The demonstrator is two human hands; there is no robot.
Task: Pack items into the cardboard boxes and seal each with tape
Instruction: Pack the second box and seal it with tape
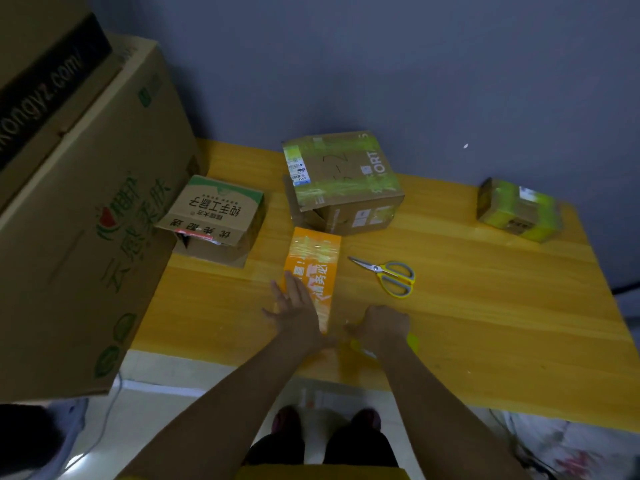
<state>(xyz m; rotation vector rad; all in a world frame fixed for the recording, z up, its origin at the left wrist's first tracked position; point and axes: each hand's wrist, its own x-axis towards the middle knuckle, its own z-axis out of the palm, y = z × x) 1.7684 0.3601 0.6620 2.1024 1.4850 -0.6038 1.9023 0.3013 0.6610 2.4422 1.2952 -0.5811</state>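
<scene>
The orange box (311, 271) lies flat near the front edge of the wooden table (485, 306), wrapped in glossy clear tape, with large white Chinese characters printed on it, partly covered. The left hand (294, 303) rests on its near left corner, fingers straight and spread, palm down. The right hand (384, 325) sits just beside the box's near right end, fingers curled around a yellow-green object (414, 342) that is mostly hidden; what it is cannot be told.

Scissors (388, 275) with yellow and grey handles lie closed, near the box's right side. Behind the box stands a taped cardboard carton (343, 181) bearing a shipping label, the letters "ORT" and handwritten marks that may read "5-2". To its left is a small carton (214, 216) with its flap open, printed in Chinese characters seen upside down. A small parcel (517, 209) bound in yellow-green tape sits well apart at the far right. A large carton (86, 220) at the left shows green Chinese lettering, and above it another reads "ongyz.com".
</scene>
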